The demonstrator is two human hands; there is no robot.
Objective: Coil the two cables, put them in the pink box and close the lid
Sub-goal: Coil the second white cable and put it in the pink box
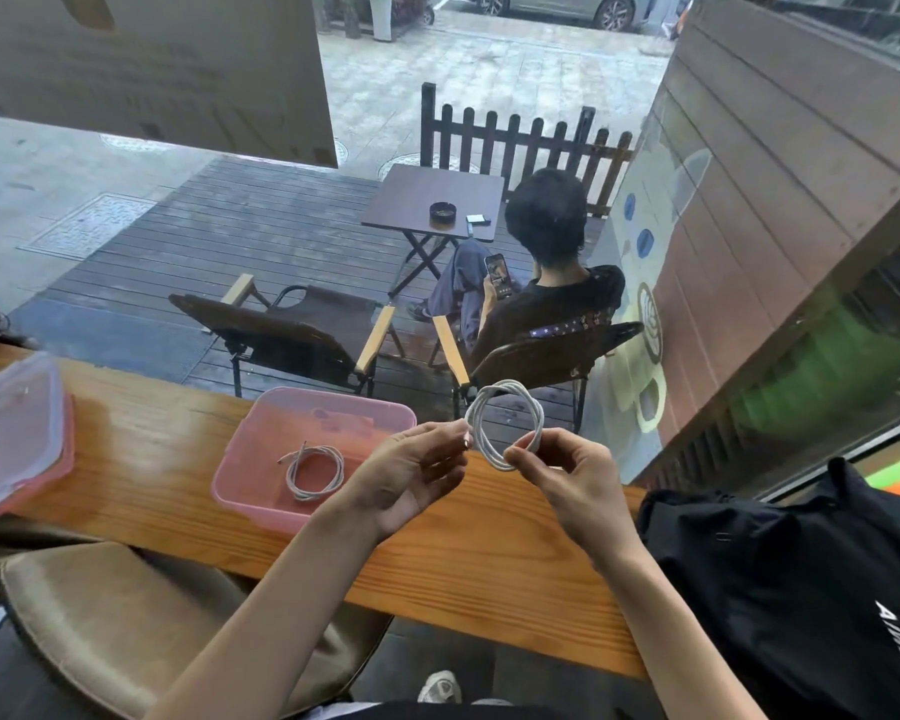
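second cable (505, 423) is held as a finished coil above the surface (463, 537), just right of the pink box (261, 491), pinched by the right hand (567, 475) so loops cannot spring apart. its plug end is pinched by the left hand (411, 470); first cable (315, 471) lies coiled inside, lid (17, 428) set aside, well left.

Centre frame: right hand (567, 472) pinches the bottom of a white cable coil (505, 423); left hand (411, 472) pinches its plug end. Left of the hands, pink box (261, 504) on the wooden counter (489, 563) holds a second coil (315, 471). Lid (17, 433) lies at far left.
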